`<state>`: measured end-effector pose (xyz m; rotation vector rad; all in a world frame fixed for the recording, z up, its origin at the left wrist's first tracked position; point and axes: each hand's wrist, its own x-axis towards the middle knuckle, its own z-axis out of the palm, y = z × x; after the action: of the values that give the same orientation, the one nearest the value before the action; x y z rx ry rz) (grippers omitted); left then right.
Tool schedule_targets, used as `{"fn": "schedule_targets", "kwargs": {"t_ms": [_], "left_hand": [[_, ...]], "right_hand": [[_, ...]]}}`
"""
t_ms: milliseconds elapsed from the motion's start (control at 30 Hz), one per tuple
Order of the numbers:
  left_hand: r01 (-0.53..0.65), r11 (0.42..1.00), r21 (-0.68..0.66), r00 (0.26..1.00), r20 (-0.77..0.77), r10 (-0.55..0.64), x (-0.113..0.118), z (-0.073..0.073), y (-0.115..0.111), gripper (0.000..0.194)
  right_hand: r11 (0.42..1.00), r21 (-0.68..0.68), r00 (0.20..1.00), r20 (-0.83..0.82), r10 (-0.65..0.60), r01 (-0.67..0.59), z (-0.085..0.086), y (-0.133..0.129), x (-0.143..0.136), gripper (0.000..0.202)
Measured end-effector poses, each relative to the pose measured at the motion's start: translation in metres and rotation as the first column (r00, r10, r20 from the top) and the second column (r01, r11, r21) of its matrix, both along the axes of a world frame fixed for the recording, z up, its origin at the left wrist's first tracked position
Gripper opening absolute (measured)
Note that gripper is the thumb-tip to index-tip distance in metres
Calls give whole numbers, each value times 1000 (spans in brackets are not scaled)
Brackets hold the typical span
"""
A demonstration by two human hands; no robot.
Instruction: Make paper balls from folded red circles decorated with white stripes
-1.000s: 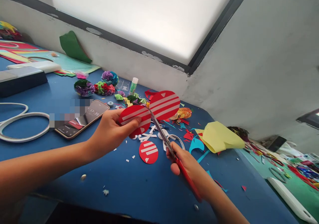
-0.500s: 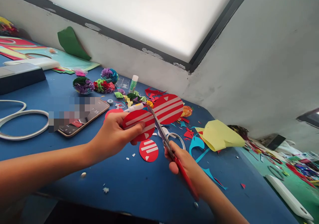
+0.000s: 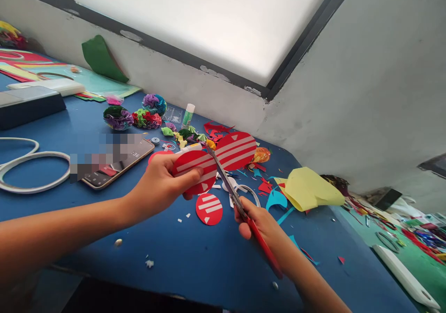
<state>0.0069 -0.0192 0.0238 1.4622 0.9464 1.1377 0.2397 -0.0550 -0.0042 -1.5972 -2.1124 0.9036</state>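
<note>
My left hand (image 3: 174, 178) pinches a red paper cutout (image 3: 235, 150) by its near lobe, thumb on top. Two rounded lobes with white stripes make up the cutout, joined at a narrow middle. My right hand (image 3: 259, 222) grips red-handled scissors (image 3: 225, 176) whose blades reach up to that middle; whether they are cutting into the paper I cannot tell. On the blue table below lies a smaller red striped disc (image 3: 209, 209). Another red paper piece (image 3: 159, 157) shows partly behind my left hand.
A phone (image 3: 120, 164) and white rings (image 3: 52, 171) lie on the left. Ruffled paper flowers (image 3: 118, 118), a glue stick (image 3: 188, 115) and paper scraps sit toward the wall. Yellow paper (image 3: 310, 190) lies right; a green surface (image 3: 400, 276) with clutter is beyond the table edge.
The whole view has shifted slightly. The scissors and my right hand sit a little lower and further right, while the paper stays in my left hand.
</note>
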Motion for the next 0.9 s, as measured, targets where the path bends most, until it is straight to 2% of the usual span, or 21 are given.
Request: {"fn": "schedule_targets", "kwargs": {"t_ms": [167, 333, 467, 600, 767, 900], "left_hand": [[-21, 999, -29, 1000, -7, 21, 1, -3, 5, 17], [5, 996, -91, 999, -35, -8, 2, -6, 14, 19], [62, 992, -112, 988, -137, -77, 1, -8, 20, 19], [66, 993, -95, 960, -264, -89, 0, -10, 25, 30], [193, 972, -131, 891, -391, -229, 0, -17, 29, 16], [271, 954, -131, 864, -403, -301, 1, -28, 32, 22]], "right_hand": [[1000, -21, 999, 28, -22, 22, 0, 4, 0, 10], [995, 37, 987, 133, -94, 90, -1, 13, 8, 17], [974, 104, 955, 199, -220, 202, 0, 19, 17, 19], [946, 141, 911, 262, -319, 291, -1, 26, 27, 17], [942, 139, 880, 335, -336, 307, -3, 30, 38, 21], [947, 147, 866, 382, -322, 287, -3, 31, 39, 23]]}}
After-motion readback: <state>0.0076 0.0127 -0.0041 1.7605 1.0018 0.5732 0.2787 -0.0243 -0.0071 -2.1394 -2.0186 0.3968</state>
